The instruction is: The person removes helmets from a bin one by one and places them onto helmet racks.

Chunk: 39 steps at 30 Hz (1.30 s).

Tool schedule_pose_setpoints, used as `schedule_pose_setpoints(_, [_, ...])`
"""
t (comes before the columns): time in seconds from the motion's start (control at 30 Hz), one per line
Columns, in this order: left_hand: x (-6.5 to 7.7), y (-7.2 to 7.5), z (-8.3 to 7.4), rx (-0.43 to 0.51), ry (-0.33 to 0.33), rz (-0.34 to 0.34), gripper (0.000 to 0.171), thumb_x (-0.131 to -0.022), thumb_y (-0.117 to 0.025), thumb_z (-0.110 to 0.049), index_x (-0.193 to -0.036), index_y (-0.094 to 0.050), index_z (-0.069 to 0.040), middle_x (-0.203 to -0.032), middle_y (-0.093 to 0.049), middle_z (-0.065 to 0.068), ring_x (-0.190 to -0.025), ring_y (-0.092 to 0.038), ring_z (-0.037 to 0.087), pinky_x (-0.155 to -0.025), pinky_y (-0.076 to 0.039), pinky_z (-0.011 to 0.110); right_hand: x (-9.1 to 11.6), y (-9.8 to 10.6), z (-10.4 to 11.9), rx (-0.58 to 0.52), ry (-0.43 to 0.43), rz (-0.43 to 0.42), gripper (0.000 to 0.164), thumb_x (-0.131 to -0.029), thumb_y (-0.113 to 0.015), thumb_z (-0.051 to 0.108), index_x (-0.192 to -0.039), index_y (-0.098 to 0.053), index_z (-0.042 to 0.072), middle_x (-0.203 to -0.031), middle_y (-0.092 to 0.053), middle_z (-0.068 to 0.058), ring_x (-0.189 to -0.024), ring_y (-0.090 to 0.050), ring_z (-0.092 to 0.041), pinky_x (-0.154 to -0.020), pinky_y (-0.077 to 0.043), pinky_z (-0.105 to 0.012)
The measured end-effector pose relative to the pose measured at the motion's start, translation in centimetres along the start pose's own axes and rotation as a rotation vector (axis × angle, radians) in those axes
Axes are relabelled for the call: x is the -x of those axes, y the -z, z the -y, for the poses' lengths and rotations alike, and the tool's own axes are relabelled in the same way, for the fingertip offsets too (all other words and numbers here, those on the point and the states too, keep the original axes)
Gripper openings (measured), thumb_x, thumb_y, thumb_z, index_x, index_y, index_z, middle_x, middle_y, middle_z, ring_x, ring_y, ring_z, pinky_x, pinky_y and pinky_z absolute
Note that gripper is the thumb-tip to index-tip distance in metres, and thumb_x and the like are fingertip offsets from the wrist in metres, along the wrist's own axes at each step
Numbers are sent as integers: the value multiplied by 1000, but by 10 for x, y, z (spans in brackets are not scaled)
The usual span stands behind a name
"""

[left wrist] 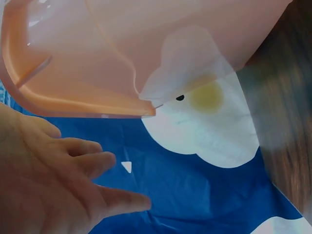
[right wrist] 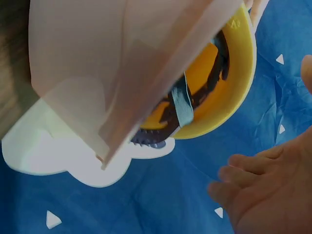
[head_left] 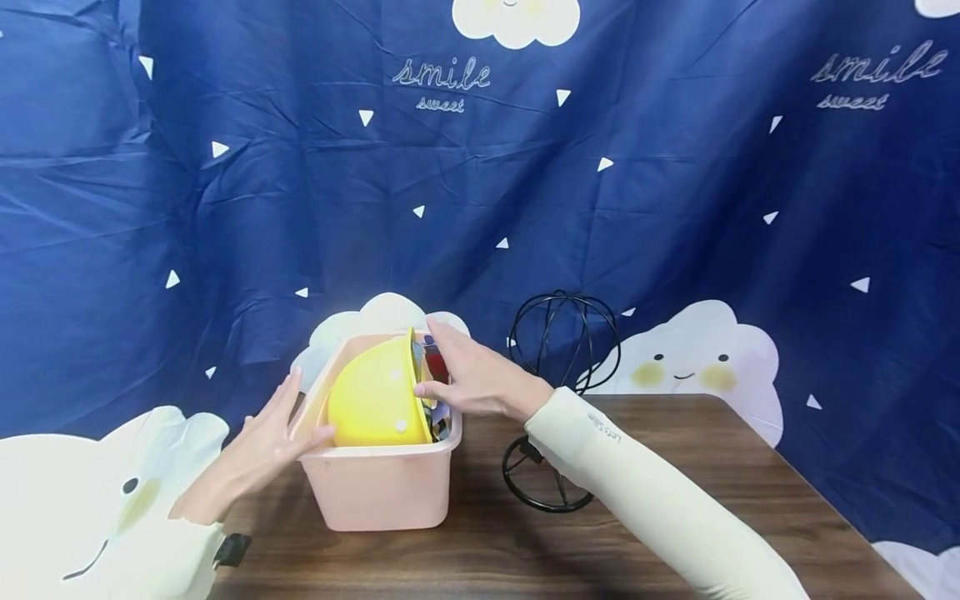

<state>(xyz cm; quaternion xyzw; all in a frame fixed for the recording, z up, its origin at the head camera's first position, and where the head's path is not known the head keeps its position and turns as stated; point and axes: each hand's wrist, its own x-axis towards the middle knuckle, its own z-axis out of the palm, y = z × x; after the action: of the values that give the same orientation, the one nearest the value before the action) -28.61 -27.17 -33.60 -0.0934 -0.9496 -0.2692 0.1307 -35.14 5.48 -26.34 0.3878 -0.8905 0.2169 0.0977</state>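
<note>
Two sleeves (head_left: 667, 508) (head_left: 187, 562) end in two spread grips (head_left: 255, 446) (head_left: 480, 375) at one bin (head_left: 378, 492), perhaps touching its one yellow helmet (head_left: 371, 396).

Left hand (head_left: 262, 454) is tilted up, fingers (head_left: 282, 402) pretty straight and thumb (head_left: 321, 434) spread wide. Right arm (head_left: 660, 492) stretches diagonally inward, right hand (head_left: 480, 375) reaching with its thumb held apart too. Its fingers might be slightly bent, hard to tell since they overlap.

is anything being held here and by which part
Nothing appears held: the left hand and right hand flank the yellow hard hat in the pink bin without gripping it; any light touch can't be told.
</note>
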Motion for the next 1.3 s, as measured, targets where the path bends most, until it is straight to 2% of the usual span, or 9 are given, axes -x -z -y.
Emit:
schedule_pose_setpoints(0.2, [6,2,2,-5,-10,13,118,-88,-66,-62,-163,9,-11,-166,-18,28,-148,-33,52,-110,-37,71,-4,-16,2,-66,-94,87,91,-93,-59,62,-161,-12,24,-139,-55,-4,-114,-62,-16,-106,-53,-42])
schedule_pose_setpoints(0.33, [8,1,2,-17,-20,25,120,-87,-68,-63,-162,5,-5,-163,-26,31,-146,-36,51,-109,-40,69,-6,-25,7,-48,-143,114,100,-93,-57,65,-165,0,23,-131,-61,-8,-103,-66,-17,-101,-55,-39])
schedule_pose_setpoints(0.4, [9,0,3,-21,-29,21,121,-85,-69,-64,-163,2,-5,-162,-29,30,-145,-39,50,-108,-41,68,-6,-29,10,-53,-174,125,103,-93,-56,65,-165,3,21,-132,-61,-10,-106,-65,-19,-105,-54,-40])
schedule_pose_setpoints(0.57, [11,-3,3,-24,-62,7,116,-82,-70,-67,-165,-9,-13,-155,-45,24,-138,-51,45,-102,-47,66,-8,-34,13,-64,-240,136,103,-92,-56,64,-165,0,18,-140,-57,-10,-115,-63,-21,-110,-51,-44])
schedule_pose_setpoints(0.73, [15,-5,5,-44,-87,-17,109,-83,-70,-68,-164,-17,-17,-147,-57,20,-129,-60,41,-95,-52,63,-9,-37,15,-82,-235,135,102,-93,-56,62,-165,2,19,-112,-64,-8,-107,-65,-21,-106,-53,-44])
schedule_pose_setpoints(0.83, [17,-8,6,-46,-116,-54,100,-82,-73,-66,-160,-28,-22,-136,-65,14,-123,-64,37,-92,-53,60,-10,-40,16,-101,-209,133,97,-93,-57,59,-164,-4,18,-100,-62,-3,-100,-66,-18,-103,-55,-41])
schedule_pose_setpoints(0.93, [18,-10,7,-39,-134,-86,93,-81,-75,-63,-156,-35,-27,-129,-69,10,-120,-66,33,-91,-54,59,-10,-43,16,-111,-182,122,87,-93,-59,55,-160,-18,17,-98,-62,-1,-93,-65,-15,-95,-58,-36])
schedule_pose_setpoints(1.07, [21,-12,6,-28,-121,-95,92,-81,-75,-63,-157,-36,-31,-133,-68,10,-123,-64,34,-94,-53,60,-10,-45,16,-111,-170,113,74,-93,-65,48,-150,-31,16,-101,-64,0,-89,-64,-13,-88,-58,-31])
schedule_pose_setpoints(1.3, [24,-12,3,-27,-104,-99,88,-82,-73,-65,-156,-36,-34,-132,-69,8,-123,-65,31,-95,-53,60,-9,-45,18,-89,-193,139,73,-89,-74,38,-145,-36,13,-108,-66,-2,-91,-64,-15,-90,-57,-31])
